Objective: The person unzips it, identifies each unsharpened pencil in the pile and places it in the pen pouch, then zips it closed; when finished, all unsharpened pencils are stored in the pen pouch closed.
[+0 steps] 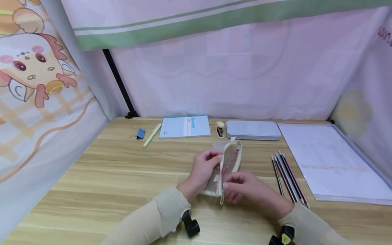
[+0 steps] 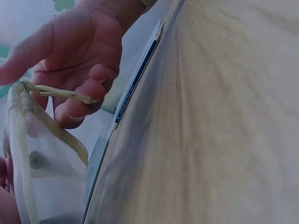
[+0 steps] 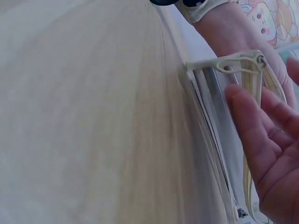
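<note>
A pale mesh zip pouch (image 1: 215, 182) stands unzipped on the table, with a pink patterned pencil (image 1: 230, 160) inside it. My left hand (image 1: 202, 169) pinches the pouch's left edge near the middle of the opening. At the pouch's near end, my right hand (image 1: 245, 187) is beside the zip pull (image 1: 222, 199). In the left wrist view, the right hand's (image 2: 84, 51) thumb is apart from its loosely bent fingers, which are close behind the cord-like pull (image 2: 56, 92). The right wrist view shows those fingers (image 3: 247, 121) next to the pouch corner; whether they touch it is unclear.
Several pencils (image 1: 289, 178) lie right of my right hand, beside stacked paper sheets (image 1: 343, 163). Along the back are blue binder clips (image 1: 141, 133), a light green pen (image 1: 152, 135), a notebook (image 1: 184, 127), a stapler (image 1: 220, 130) and a flat pale case (image 1: 253, 130). Fabric walls surround the table.
</note>
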`<state>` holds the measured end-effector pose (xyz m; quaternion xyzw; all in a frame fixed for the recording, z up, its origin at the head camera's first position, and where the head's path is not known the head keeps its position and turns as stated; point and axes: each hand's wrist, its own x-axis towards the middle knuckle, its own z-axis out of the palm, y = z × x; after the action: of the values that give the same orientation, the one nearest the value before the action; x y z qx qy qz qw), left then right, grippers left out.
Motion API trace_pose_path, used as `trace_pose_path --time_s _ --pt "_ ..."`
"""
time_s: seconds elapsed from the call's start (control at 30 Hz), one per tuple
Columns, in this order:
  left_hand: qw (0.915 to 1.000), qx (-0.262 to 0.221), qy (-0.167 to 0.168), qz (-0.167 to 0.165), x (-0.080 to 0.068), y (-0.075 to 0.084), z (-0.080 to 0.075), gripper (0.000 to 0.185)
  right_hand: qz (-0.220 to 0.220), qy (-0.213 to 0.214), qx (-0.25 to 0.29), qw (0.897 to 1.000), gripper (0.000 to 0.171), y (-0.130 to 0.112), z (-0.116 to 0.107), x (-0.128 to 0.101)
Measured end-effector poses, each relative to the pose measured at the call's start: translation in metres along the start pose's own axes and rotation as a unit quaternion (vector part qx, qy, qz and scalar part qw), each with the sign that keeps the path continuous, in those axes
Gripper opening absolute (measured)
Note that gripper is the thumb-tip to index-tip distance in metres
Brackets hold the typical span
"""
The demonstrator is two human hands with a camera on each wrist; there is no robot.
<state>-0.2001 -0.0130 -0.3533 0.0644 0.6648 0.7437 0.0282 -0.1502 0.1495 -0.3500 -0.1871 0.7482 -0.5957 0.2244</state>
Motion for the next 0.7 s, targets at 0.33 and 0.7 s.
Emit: trace_pose_path --time_s 0.33,0.7 --pt "0.9996 0.006 -0.026 -0.007 -0.001 -0.002 -0.001 0.016 -0.065 -0.014 -0.073 0.995 0.017 -0.001 0.013 0.004" --pt "0.9712 0.197 -0.128 0.039 -0.027 0.013 -0.025 0.014 -0.007 0.031 -0.037 0.999 0.021 -0.007 0.015 0.005"
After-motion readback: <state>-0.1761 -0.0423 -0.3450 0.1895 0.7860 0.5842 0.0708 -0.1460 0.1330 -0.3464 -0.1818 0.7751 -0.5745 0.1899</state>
